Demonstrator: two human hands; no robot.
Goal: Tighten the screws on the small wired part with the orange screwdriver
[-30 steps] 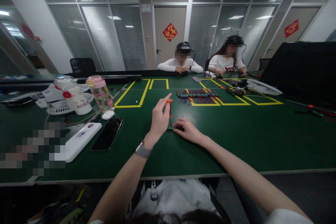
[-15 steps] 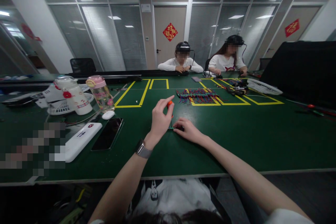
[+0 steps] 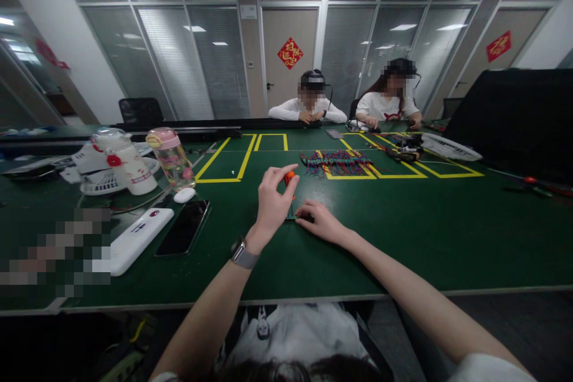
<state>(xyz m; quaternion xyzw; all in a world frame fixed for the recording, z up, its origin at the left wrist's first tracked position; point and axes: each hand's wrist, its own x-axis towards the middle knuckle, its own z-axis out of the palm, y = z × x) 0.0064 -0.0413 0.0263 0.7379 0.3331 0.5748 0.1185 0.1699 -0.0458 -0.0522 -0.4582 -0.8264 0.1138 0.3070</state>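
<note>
My left hand [image 3: 273,200], with a watch on its wrist, pinches the orange handle of a small screwdriver [image 3: 290,176] between thumb and fingers. The screwdriver stands nearly upright, its thin shaft reaching down to a small green circuit board [image 3: 290,217] on the table. At the board's right end my right hand [image 3: 323,222] rests on the tabletop, its fingertips closed on the edge. The fingers hide part of the board, and the exact spot under the screwdriver's tip is too small to make out.
Beyond my hands a row of boards with red and blue wires [image 3: 338,162] lies across yellow tape. To the left are a black phone [image 3: 183,228], a white power bank [image 3: 141,242], a pink-lidded bottle [image 3: 172,158] and a white jug [image 3: 129,161]. Two people sit opposite.
The orange handle shows a little more between my left fingers, which have shifted slightly. My right hand and the board stay in place.
</note>
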